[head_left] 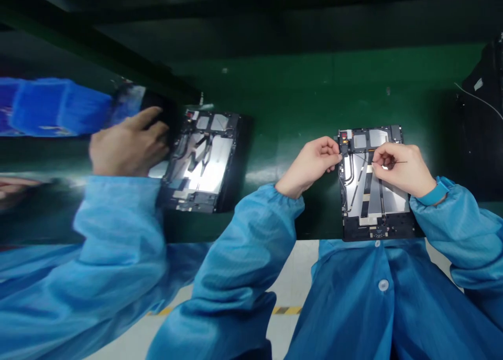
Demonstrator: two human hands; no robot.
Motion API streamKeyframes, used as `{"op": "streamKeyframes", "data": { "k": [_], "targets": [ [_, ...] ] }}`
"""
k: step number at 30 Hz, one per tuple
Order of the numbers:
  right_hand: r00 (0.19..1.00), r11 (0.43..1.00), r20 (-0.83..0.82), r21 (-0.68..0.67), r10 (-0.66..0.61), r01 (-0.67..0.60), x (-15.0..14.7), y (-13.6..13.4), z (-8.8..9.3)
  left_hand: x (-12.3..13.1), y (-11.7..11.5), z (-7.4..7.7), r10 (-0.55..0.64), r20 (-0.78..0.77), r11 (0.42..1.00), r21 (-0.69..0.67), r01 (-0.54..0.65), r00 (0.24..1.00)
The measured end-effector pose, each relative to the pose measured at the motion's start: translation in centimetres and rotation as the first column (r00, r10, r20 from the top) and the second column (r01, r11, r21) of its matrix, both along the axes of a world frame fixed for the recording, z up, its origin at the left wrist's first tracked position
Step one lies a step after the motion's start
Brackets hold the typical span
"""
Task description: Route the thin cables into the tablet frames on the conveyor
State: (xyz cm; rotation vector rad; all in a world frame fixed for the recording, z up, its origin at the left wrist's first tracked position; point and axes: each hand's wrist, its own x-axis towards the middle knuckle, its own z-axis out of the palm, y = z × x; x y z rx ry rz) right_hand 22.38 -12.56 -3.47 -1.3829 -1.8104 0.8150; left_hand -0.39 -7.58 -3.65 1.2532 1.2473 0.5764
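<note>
An opened tablet [357,189] lies on the green bench with its inner side up, showing silver plates, flat ribbon cables and a black frame. My left hand [316,161] is at its upper left edge, thumb and forefinger pinched together; what lies between these fingertips is too small to make out. Over the tablet's upper right part, my right hand [404,166] is closed in a pinch on a thin black wire [401,162], one end of which sticks out to the right. A fine dark line crosses the tablet between both hands.
To my left, a co-worker's blurred hand [126,145] is beside a second opened tablet [204,161]. Blue bins [58,107] stand at the far left. A black object [485,119] with a white cable is at the right. The green bench's [291,103] front edge runs before me.
</note>
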Motion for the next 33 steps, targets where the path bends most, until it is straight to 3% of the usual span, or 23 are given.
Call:
{"op": "streamKeyframes", "data": {
  "k": [3,6,10,14,16,22,27,29,33],
  "targets": [
    [0.998,0.997,0.000,-0.038,0.066,-0.066,0.6,0.2,0.2,0.1,0.6,1.0,-0.077,-0.142,0.997,0.020,0.081,0.987],
    [0.993,0.992,0.013,-0.037,0.120,-0.119,1.0,0.4,0.1,0.2,1.7,2.4,-0.221,-0.416,0.951,0.109,0.290,0.882],
    [0.990,0.991,0.056,0.005,0.131,-0.132,1.3,0.7,-0.2,1.2,3.2,4.0,-0.279,-0.715,0.800,0.195,0.567,0.640],
    [0.983,0.986,0.098,0.047,0.154,-0.159,1.5,0.9,-0.3,2.3,4.2,5.0,-0.370,-0.818,0.619,0.136,0.774,0.440],
    [0.978,0.982,0.121,0.062,0.168,-0.177,1.6,1.0,-0.3,2.5,4.6,5.3,-0.392,-0.838,0.572,0.101,0.814,0.379],
    [0.972,0.979,0.146,0.062,0.183,-0.194,1.5,1.0,-0.2,2.2,5.6,5.2,-0.465,-0.813,0.531,0.061,0.845,0.351],
    [0.971,0.979,0.155,0.061,0.182,-0.193,1.7,0.8,0.1,2.6,4.6,5.4,-0.410,-0.852,0.538,0.062,0.841,0.325],
    [0.980,0.987,0.150,0.073,0.128,-0.140,2.0,0.8,0.2,2.9,4.1,5.4,-0.376,-0.870,0.551,0.067,0.832,0.319],
    [0.983,0.989,0.147,0.110,-0.112,0.097,2.4,1.5,-0.2,2.8,3.4,5.1,-0.306,-0.886,0.580,0.117,0.806,0.349]
  ]
}}
